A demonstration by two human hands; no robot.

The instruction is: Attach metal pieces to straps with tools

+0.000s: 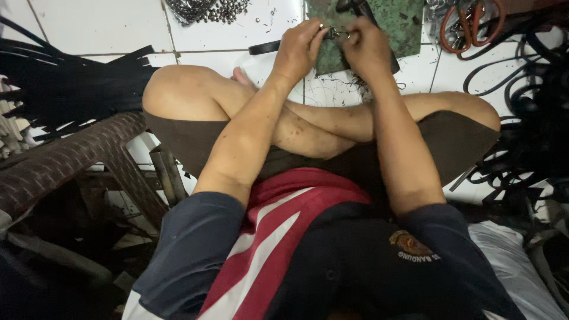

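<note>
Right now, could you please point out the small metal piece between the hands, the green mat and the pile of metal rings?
small metal piece [335,32], head view, on its middle between both hands.
green mat [403,26], head view, on a bare part.
pile of metal rings [204,9], head view, on the heap's middle.

You are pinching a small metal clip [335,32], shiny and grey, between your left hand [298,47] and right hand [366,47]. It is lying over a green mat [409,29], matt and scuffed. You are sitting on glossy white tiles [101,26], smooth and littered with bits. A heap of bright metal rings [204,9] is glinting beyond. Black straps [65,83] are looking matt, like leather or plastic. The brown chair [65,157] is showing a woven plastic texture. Your shirt [278,249] is soft cloth.
</note>
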